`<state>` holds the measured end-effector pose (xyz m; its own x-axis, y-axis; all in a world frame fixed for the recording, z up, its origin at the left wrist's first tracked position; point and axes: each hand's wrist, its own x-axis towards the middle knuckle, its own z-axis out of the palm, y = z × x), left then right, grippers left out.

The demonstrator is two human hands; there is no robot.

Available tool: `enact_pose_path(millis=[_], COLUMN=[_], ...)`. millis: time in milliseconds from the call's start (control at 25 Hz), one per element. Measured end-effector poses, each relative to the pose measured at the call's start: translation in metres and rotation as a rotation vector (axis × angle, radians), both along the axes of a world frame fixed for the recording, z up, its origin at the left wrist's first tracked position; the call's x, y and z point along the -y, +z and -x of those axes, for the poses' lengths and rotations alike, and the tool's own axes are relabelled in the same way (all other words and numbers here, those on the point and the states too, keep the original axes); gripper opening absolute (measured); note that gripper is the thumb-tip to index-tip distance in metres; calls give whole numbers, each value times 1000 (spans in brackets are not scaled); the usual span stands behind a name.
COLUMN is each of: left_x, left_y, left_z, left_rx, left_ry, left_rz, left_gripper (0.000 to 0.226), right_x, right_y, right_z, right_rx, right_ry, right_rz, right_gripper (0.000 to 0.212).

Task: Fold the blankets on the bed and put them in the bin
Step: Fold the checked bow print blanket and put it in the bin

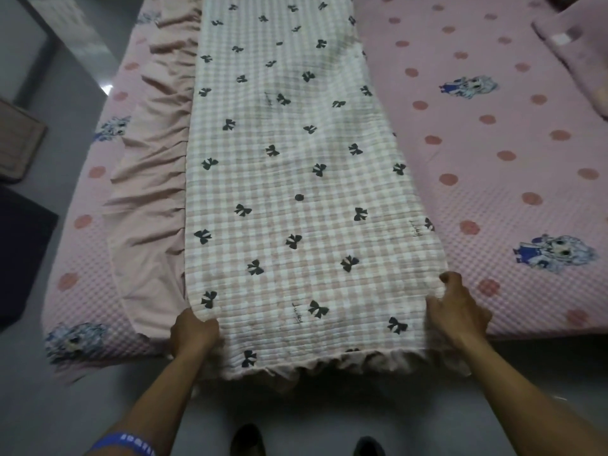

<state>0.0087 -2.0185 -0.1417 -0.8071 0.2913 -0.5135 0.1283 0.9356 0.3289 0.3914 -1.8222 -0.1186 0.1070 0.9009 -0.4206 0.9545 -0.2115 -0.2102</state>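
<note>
At foot of bed (pixel 513 192), my left hand (pixel 194 332) grips near-left corner of checked bow-print blanket (pixel 296 192), fingers curled over edge; blanket lies lengthwise down bed; my right hand (pixel 457 311) pinches near-right corner.

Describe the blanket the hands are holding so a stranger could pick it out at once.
Start at the bed with its pink dotted sheet. Down its middle lies a long folded blanket, its near end held by the left hand and the right hand. Unlike the sheet with red dots and blue cartoon figures, it is pink and white checked, scattered with small black bows, with a plain pink ruffle along its left side.
</note>
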Motion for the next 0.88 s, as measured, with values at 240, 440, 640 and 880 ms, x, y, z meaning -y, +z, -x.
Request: enact_pose_path(millis=[240, 440, 640, 880], left_x=[47, 101, 124, 104], left_y=[44, 51, 29, 98], left_z=[6, 15, 8, 41], left_rx=[-6, 142, 337, 233], left_ry=[-151, -61, 79, -45], left_rz=[-73, -77, -107, -24], left_gripper=[11, 26, 35, 34], right_x=[81, 139, 159, 93], right_y=[7, 8, 6, 82], right_z=[-16, -8, -19, -1], right_rx=[-35, -49, -87, -637], right_ry=[-15, -73, -57, -469], right_rz=[54, 222, 312, 262], right_gripper=[30, 42, 39, 7])
